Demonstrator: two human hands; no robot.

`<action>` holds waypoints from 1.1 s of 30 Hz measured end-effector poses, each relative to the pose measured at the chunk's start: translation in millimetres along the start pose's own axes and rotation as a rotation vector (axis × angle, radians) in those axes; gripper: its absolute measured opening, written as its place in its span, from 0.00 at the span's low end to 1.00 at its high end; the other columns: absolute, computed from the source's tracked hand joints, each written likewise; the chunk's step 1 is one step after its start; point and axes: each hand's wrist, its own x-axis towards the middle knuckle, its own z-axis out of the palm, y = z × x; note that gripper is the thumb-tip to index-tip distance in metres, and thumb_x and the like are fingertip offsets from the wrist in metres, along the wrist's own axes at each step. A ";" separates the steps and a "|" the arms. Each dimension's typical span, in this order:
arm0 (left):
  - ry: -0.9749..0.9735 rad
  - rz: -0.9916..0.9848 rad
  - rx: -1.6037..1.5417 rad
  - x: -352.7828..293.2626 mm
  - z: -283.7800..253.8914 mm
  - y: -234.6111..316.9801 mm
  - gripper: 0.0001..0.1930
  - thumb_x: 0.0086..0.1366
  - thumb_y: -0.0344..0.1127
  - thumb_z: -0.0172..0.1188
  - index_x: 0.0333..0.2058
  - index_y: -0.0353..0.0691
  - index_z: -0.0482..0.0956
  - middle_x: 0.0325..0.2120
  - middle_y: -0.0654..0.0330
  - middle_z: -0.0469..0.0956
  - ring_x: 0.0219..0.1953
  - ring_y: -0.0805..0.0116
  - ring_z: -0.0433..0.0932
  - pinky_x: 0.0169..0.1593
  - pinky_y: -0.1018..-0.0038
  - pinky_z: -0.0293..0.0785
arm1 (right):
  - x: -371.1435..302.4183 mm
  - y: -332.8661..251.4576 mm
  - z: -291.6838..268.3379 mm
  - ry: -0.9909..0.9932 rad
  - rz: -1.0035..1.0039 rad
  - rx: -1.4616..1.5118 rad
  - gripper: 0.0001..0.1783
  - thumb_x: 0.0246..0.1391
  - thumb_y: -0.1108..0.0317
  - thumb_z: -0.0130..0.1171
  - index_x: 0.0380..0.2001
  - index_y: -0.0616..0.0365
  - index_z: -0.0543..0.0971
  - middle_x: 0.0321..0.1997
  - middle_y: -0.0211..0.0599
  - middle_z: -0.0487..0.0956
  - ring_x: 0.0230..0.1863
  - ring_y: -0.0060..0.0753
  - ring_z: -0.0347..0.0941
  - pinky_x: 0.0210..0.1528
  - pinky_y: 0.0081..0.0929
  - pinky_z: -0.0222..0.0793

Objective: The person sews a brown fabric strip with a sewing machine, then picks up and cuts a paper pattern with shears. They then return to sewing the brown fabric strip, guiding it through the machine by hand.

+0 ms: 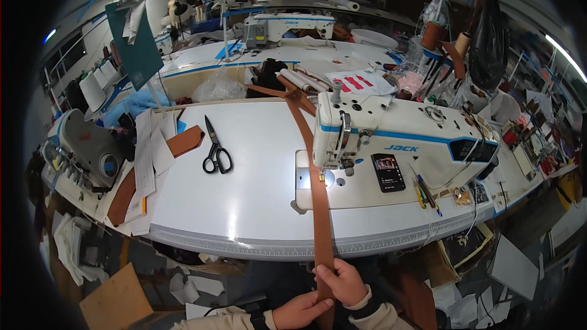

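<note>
A long brown leather-like strap [321,226] runs from behind the white sewing machine [397,128], under its presser foot [321,175], and over the table's front edge toward me. Just off that edge, my right hand [345,282] is closed on the strap, thumb lying across its face. Slightly lower and to the left, my left hand [302,310] pinches the same strap, its thumb near the right hand; most of its fingers are hidden. Light from the machine falls on the needle plate [304,177] beside the strap.
Black-handled scissors [217,153] lie on the white table [257,201] left of the machine. A phone [389,172] and pens [428,194] rest on its right side. Brown pieces [185,142] and paper strips [144,153] lie at left, near another machine [92,150].
</note>
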 end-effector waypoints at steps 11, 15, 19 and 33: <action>0.413 0.441 1.447 104.1 -148.7 98.8 0.16 0.67 0.44 0.63 0.46 0.38 0.79 0.51 0.49 0.77 0.57 0.45 0.75 0.60 0.52 0.70 | 15.3 12.3 -6.9 -0.184 0.173 0.087 0.14 0.70 0.64 0.58 0.47 0.66 0.82 0.42 0.33 0.84 0.43 0.22 0.78 0.48 0.23 0.75; 0.240 0.339 1.483 132.2 -156.5 79.4 0.28 0.69 0.50 0.60 0.61 0.40 0.73 0.65 0.48 0.68 0.70 0.40 0.61 0.70 0.42 0.56 | 15.8 7.8 -7.1 -0.089 -0.101 -0.183 0.15 0.67 0.61 0.61 0.35 0.64 0.83 0.27 0.33 0.81 0.30 0.25 0.76 0.33 0.28 0.71; 0.177 0.303 1.479 136.9 -159.4 73.8 0.32 0.68 0.51 0.59 0.64 0.37 0.70 0.65 0.48 0.68 0.69 0.40 0.61 0.70 0.41 0.52 | 17.2 5.2 -9.5 -0.089 -0.139 -0.189 0.15 0.67 0.60 0.62 0.34 0.64 0.82 0.25 0.34 0.79 0.28 0.23 0.74 0.30 0.29 0.70; 0.431 0.201 1.361 173.0 -199.4 69.2 0.23 0.66 0.46 0.61 0.53 0.35 0.76 0.60 0.45 0.71 0.64 0.41 0.68 0.67 0.48 0.60 | 14.0 8.6 -11.8 -0.057 -0.163 -0.261 0.13 0.64 0.61 0.65 0.38 0.63 0.83 0.28 0.45 0.81 0.29 0.36 0.80 0.32 0.32 0.72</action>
